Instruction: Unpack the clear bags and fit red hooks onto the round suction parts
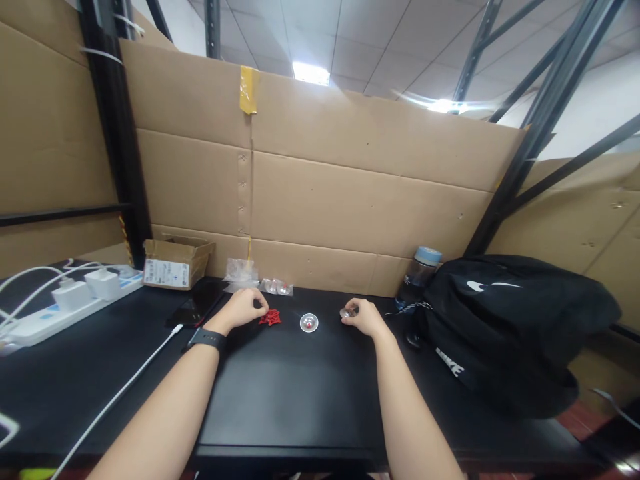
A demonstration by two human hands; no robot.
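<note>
My left hand (pixel 244 308), with a dark watch on its wrist, is at the left edge of a pile of small red pieces (pixel 271 317). Its thumb and fingertips are pinched together; whether a piece is between them is too small to see. Between my hands a round, shiny, clear or silvery disc (pixel 309 323) lies on the black table, with a red spot near its middle. My right hand (pixel 364 316) is closed at the fingertips on a small round silvery disc (pixel 346 313), partly covered by the fingers, just above or on the table.
Clear plastic bags (pixel 241 272) and small packets (pixel 277 287) lie behind my left hand. A phone (pixel 196 308), a white cable, a power strip (pixel 75 303) and a cardboard box (pixel 176 265) are left. A bottle (pixel 419 277) and black backpack (pixel 505 327) stand right. Cardboard walls the back.
</note>
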